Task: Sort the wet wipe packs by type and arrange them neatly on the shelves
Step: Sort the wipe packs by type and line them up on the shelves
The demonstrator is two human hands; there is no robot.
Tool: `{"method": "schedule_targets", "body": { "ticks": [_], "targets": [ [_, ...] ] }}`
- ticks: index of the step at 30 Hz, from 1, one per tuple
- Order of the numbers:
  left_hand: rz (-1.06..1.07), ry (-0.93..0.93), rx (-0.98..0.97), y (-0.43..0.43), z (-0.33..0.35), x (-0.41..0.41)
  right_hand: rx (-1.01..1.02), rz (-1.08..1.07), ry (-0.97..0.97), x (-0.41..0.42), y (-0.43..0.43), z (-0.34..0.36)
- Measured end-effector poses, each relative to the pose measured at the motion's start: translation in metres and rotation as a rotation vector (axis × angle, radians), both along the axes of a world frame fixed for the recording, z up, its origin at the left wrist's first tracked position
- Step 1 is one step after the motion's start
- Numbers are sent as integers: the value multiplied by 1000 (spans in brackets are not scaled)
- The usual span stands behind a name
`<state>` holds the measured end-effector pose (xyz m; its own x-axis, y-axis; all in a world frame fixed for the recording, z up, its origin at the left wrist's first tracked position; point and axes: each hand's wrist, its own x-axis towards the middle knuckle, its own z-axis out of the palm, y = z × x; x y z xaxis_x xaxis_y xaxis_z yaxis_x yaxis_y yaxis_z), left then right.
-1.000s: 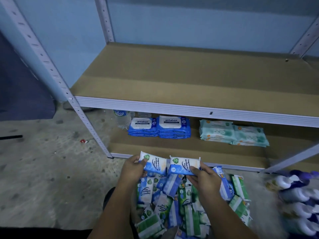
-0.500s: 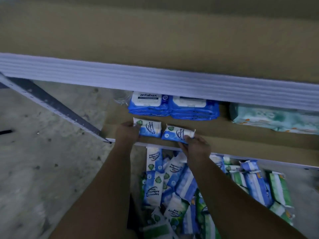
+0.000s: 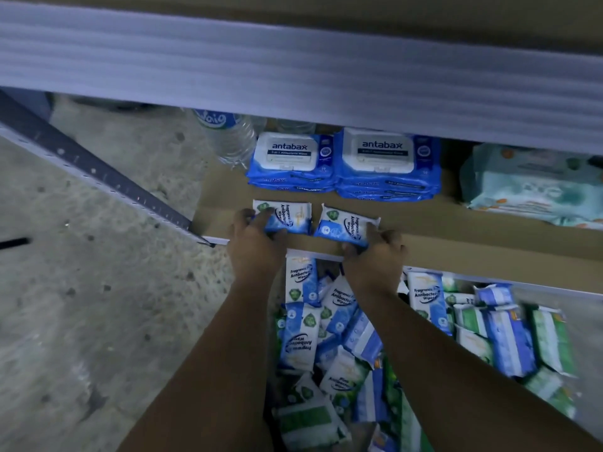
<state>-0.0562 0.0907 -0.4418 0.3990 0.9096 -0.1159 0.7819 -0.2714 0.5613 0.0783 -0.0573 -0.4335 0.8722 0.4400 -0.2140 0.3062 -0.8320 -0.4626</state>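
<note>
On shelf (image 3: 456, 243), side by side: left pack (image 3: 290, 213) at left hand (image 3: 254, 246), right pack (image 3: 342, 223) at right hand (image 3: 375, 259). Beyond hands: antabax stacks (image 3: 378, 151). Behind, on floor (image 3: 98, 288): pile (image 3: 326, 337).

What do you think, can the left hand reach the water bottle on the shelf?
Probably yes, once it lets go. The left hand grips a small blue pack on the lower shelf; the water bottle stands behind it, beside the antabax stack, with bare shelf between.
</note>
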Motion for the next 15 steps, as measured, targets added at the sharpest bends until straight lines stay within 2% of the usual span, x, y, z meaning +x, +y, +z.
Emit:
{"method": "schedule_targets", "body": {
  "ticks": [5, 15],
  "targets": [
    [7, -26, 60, 7, -8, 8, 34, -2, -21, 13, 20, -4],
    [-1, -21, 41, 18, -11, 19, 22, -24, -25, 24, 27, -2]
  ]
}}
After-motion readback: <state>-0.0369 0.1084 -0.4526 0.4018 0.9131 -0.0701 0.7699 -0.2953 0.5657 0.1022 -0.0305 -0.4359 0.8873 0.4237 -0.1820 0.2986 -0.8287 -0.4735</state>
